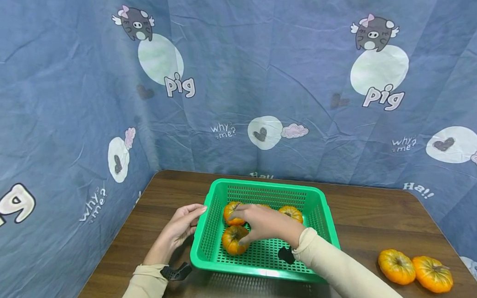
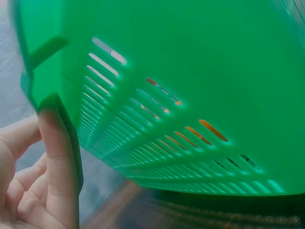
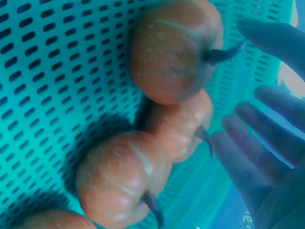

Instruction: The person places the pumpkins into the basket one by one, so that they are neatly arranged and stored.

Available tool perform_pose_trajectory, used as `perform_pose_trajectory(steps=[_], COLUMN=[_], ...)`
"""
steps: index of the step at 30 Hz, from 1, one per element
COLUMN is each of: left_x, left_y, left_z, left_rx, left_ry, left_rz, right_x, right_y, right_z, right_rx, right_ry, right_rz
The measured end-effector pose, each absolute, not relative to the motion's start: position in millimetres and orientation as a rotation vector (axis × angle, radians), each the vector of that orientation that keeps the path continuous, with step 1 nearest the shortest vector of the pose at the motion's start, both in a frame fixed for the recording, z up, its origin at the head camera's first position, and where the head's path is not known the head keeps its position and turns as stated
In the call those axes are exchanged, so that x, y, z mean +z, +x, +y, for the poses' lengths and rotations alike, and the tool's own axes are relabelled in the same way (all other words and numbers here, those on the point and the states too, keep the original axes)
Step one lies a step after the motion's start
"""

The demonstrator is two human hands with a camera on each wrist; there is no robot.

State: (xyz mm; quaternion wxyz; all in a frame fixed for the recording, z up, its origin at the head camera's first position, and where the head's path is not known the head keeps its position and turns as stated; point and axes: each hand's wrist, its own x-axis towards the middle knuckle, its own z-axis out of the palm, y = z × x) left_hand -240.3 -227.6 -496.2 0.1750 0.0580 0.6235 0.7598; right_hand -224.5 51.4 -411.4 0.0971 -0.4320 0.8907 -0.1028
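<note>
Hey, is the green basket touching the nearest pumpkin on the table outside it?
Apart. The head view shows a strip of brown tabletop between the green basket and that pumpkin.

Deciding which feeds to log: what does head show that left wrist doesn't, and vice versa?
Head only: two round, ribbed orange pumpkins on the brown wooden table, right of the green plastic mesh basket, and a clear look at the right hand reaching into it.

Left wrist only: the outer face of the basket wall beside the left hand, orange showing through some slots.

Both: the left hand, the basket and part of the table.
</note>
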Motion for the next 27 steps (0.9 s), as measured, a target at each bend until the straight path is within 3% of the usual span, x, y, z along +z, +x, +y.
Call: perform_pose_trajectory(steps=[27], left_x=[-499], left_y=[-241], left_z=[-229], left_rx=[2.152], left_ry=[0.170], left_rz=[1.763], right_x=[-366], right_y=[-218], right_z=[120], right_rx=[-0.588], right_ry=[-1.189], right_rz=[2.800])
